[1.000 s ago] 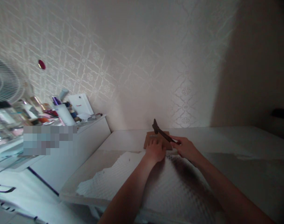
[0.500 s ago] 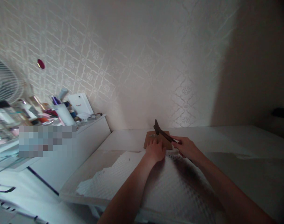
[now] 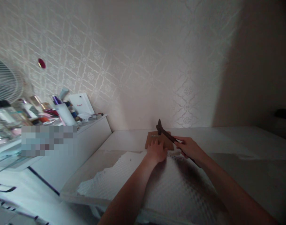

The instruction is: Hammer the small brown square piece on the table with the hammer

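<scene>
My left hand (image 3: 157, 152) lies on a small brown board (image 3: 165, 143), fingers spread and pressing its near part. A short row of small pale marks or bits (image 3: 154, 136) shows near the board's far edge, just beyond my fingertips; I cannot make out what they are. In my right hand (image 3: 187, 147), the fingers are wrapped round the handle of a dark hammer (image 3: 167, 135). Its head is over the far part of the board, to the right of the pale row; whether it touches cannot be told. White textured sheeting (image 3: 124, 168) lies under my forearms.
Left of the work table (image 3: 124, 137) stands a white cabinet (image 3: 86, 137) crowded with bottles, tubes and a white box (image 3: 82, 103). A fan (image 3: 4, 79) is at the far left. Patterned wallpaper (image 3: 138, 78) rises right behind the table.
The hammer's head has shifted slightly to the right, and my right hand has moved a little to the right with it. My left hand and the board have stayed in place.
</scene>
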A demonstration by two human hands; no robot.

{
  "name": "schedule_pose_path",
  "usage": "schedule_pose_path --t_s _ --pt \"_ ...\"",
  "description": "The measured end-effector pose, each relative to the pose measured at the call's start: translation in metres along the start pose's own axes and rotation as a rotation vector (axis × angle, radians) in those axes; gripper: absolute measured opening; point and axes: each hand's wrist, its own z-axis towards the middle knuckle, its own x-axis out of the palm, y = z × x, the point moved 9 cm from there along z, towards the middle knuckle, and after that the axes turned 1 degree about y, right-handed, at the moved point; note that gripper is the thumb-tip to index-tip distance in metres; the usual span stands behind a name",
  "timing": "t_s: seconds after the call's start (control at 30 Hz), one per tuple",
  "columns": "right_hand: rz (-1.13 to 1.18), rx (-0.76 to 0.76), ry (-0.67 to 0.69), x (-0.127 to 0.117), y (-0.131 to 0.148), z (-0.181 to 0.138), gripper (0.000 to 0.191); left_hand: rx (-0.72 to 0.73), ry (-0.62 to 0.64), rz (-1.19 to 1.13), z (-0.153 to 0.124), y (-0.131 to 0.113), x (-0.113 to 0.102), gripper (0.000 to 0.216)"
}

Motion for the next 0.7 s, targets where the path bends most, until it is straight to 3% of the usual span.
schedule_pose_path --t_s 0.7 --pt "0.269 0.165 0.063 0.0089 -0.0034 -0.007 0.044 -0.001 0.026 0.001 0.0023 0.0014 0.0047 0.053"
